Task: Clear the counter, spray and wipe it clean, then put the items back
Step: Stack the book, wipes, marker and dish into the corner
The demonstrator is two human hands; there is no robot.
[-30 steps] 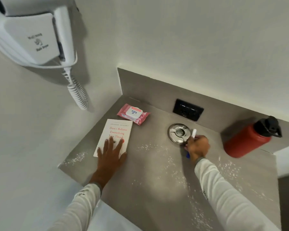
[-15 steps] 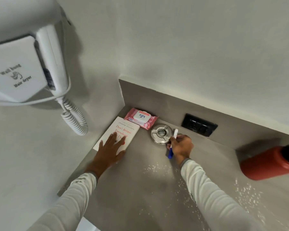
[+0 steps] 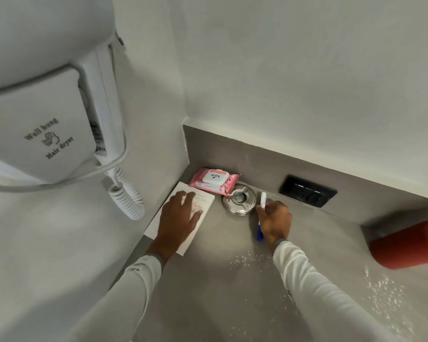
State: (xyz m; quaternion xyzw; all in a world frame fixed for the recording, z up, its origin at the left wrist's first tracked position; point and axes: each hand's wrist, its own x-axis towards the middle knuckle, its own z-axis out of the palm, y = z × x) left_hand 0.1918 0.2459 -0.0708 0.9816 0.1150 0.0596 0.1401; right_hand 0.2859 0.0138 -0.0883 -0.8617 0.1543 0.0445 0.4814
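White crumbs (image 3: 252, 261) litter the near bench (image 3: 220, 292) at about 5 o'clock, so wiping has not begun, I judge. The left hand (image 3: 177, 218) lies spread and flat on the white book (image 3: 203, 206) at 11 o'clock; the right hand (image 3: 273, 223) is closed around a blue-and-white pen (image 3: 263, 199). Just beyond, the metal ashtray (image 3: 239, 198) touches the pink wipes pack (image 3: 214, 181). Sliding the book could nudge both. The red bottle (image 3: 405, 245), on its side at 3 o'clock, might roll.

wall-hung hair dryer (image 3: 42, 134), black socket (image 3: 308, 193)
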